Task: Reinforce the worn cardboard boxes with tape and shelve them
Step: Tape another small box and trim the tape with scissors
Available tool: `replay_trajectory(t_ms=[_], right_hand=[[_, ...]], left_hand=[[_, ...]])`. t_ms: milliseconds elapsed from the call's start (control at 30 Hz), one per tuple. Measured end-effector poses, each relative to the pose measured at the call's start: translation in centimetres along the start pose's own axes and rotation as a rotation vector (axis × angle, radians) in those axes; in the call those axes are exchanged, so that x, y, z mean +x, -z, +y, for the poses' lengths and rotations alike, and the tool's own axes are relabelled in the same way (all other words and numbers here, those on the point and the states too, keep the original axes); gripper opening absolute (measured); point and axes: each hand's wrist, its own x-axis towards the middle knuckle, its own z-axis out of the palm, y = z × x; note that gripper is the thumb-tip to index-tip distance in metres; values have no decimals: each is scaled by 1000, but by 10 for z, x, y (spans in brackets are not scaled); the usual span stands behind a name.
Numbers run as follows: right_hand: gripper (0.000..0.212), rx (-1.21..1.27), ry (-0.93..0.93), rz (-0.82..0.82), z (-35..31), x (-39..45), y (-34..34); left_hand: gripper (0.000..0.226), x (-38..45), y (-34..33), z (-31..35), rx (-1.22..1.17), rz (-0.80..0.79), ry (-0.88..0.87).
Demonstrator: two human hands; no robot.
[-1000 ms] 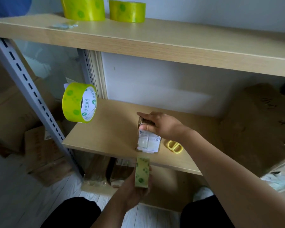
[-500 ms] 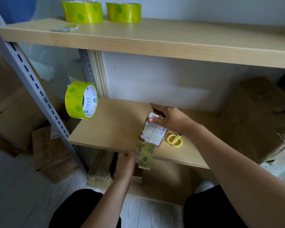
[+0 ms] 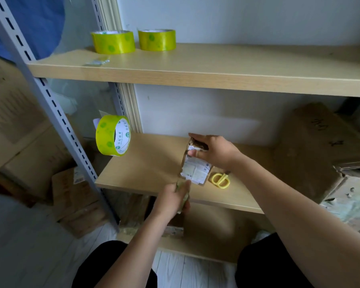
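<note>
A small worn cardboard box (image 3: 195, 171) with a white shipping label stands tilted on the middle shelf (image 3: 146, 169). My right hand (image 3: 214, 152) grips its upper end, thumb on the label. Just below the shelf's front edge, my left hand (image 3: 170, 201) pinches a strip of yellow-green tape (image 3: 184, 194) that runs up to the box's lower edge. A yellow-green tape roll (image 3: 112, 135) hangs at the shelf's left end by the upright.
Yellow scissors (image 3: 220, 179) lie on the shelf right of the box. Two more tape rolls (image 3: 112, 42) (image 3: 157, 39) sit on the upper shelf. A large cardboard box (image 3: 320, 150) fills the shelf's right side. More boxes (image 3: 71, 194) are stacked on the floor at left.
My right hand tipped the small box from upright to tilted. My left hand rose with the tape strip toward the box's lower edge. The camera has tilted upward.
</note>
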Motion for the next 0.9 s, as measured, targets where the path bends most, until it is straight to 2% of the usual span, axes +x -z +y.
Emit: replay_trajectory(t_ms=[100,267,367,433,600,800,900], right_hand=[[65,159,-7,54,-4,-4,18],[65,354,-28,74,-3,-19,39],[59,469,-52,90,-1,-27,51],[54,589,-74,91,1,-32,58],[31,763,-66,24,0,-36,59],[61,998,-383,-97,18,-41,40],[72,1046,-433,-191,27,-44,35]], left_hand=[[55,-2,8,6,9,-5,-20],[61,-6,16,12,11,-157,-17],[44,-10,21,11,-68,-258,-32],[41,-12,27,13,-129,-303,-67],[49,-8,35,18,-35,-226,-115],[69,-4,48,28,-61,-179,-69],[70,0,56,36,-2,-175,-22]])
